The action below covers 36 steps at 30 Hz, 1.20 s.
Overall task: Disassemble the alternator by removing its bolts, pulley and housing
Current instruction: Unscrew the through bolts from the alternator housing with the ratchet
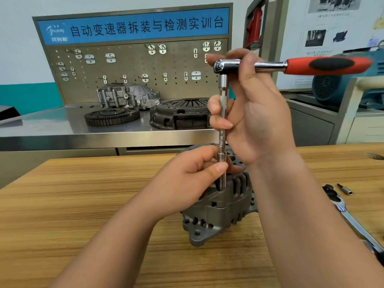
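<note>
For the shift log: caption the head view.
Left hand pinches the socket on the alternator; right hand grips the ratchet.

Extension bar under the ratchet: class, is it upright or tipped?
Upright. The extension bar runs straight down from the ratchet into the alternator; the left hand pinches its lower end, the right hand holds it higher.

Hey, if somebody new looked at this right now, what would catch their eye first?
The red-handled ratchet is held high at centre right, its extension bar running straight down onto the grey alternator on the wooden bench. The right hand grips the bar, the left hand pinches the socket at its lower end. Behind, a blue sign tops a pegboard.
</note>
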### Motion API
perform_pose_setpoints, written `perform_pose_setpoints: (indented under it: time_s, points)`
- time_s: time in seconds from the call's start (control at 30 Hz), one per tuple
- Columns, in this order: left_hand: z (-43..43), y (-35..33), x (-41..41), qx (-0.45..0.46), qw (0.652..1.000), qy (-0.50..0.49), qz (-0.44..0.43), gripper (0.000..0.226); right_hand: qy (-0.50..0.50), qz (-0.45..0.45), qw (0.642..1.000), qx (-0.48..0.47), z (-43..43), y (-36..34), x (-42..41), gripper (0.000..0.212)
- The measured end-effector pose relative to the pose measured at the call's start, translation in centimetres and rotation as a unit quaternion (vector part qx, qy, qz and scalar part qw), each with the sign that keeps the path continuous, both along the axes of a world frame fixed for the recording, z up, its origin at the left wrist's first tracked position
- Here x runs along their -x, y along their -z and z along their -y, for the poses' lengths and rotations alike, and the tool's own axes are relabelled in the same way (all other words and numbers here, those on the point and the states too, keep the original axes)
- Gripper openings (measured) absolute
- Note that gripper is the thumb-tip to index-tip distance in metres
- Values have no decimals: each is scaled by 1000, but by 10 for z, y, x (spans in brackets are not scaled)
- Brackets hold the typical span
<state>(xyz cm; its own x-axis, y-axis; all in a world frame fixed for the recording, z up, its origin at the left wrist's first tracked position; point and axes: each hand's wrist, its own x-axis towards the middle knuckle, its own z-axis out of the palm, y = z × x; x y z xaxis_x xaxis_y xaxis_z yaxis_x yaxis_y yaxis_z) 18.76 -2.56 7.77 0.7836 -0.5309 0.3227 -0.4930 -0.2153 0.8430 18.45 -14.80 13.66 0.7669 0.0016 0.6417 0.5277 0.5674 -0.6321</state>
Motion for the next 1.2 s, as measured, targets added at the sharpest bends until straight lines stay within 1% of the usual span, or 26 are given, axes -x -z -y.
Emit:
perform_pose_setpoints:
  time_s: [0.07, 0.17, 0.23, 0.3, 0.37, 0.43, 0.53, 0.6, 0.7, 0.77, 0.8, 0.87, 0.93, 0.97, 1.03, 1.1, 1.17, 1.2]
  points:
    - [1, -2, 1, 12, 1000, -6, -3, 19, 30, 12, 999, 15, 0, 1, 0, 22]
    - [0, -4, 4, 31, 999, -11, -28, 21, 96, 55, 991, 70, 0, 2, 1, 17]
    - [-2, -4, 2, 25, 999, -12, -36, 22, 155, 100, 976, 113, 0, 2, 3, 13]
    - [-3, -3, 1, 11, 1000, -13, -19, 20, 212, 154, 954, 148, 2, 2, 4, 9]
    - [-3, -3, 2, 9, 1000, -13, -1, 23, 254, 207, 929, 170, 2, 1, 4, 14]
    - [-3, -3, 2, 7, 1000, -14, 5, 27, 268, 235, 916, 184, 1, 0, 5, 17]
    - [-4, 0, 0, 15, 1000, 1, 4, 19, 272, 238, 915, 180, -2, 0, 8, 20]
    - [-3, 1, 0, 17, 1000, 9, 6, 22, 275, 234, 917, 171, -3, 0, 11, 20]
    - [1, 3, 2, 27, 1000, 14, 7, 27, 310, 232, 905, 179, -5, 1, 12, 13]
    - [3, 4, 2, 39, 999, 10, 6, 31, 319, 221, 905, 176, -8, 2, 13, 11]
    - [3, 4, 1, 43, 999, 8, 6, 34, 312, 208, 911, 171, -9, 2, 14, 11]
    - [2, 4, 0, 40, 999, 9, 12, 33, 258, 159, 941, 149, -10, 1, 15, 16]
    - [2, 5, 0, 30, 999, 9, 24, 22, 155, 86, 979, 104, -10, 0, 16, 23]
    - [3, 5, 1, 26, 999, 9, 31, 18, 98, 51, 991, 75, -9, 0, 15, 26]
    - [5, 4, 3, 30, 999, 12, 32, 20, -8, -6, 1000, 24, -5, -3, 15, 31]
    - [5, 2, 4, 34, 999, 24, 28, 23, -73, -43, 996, -1, -1, -5, 14, 33]
    - [6, 2, 5, 34, 999, 22, 23, 21, -79, -58, 995, -7, 0, -4, 13, 31]
    - [6, 2, 5, 34, 999, 16, 20, 18, -60, -56, 997, -9, 0, -3, 12, 29]
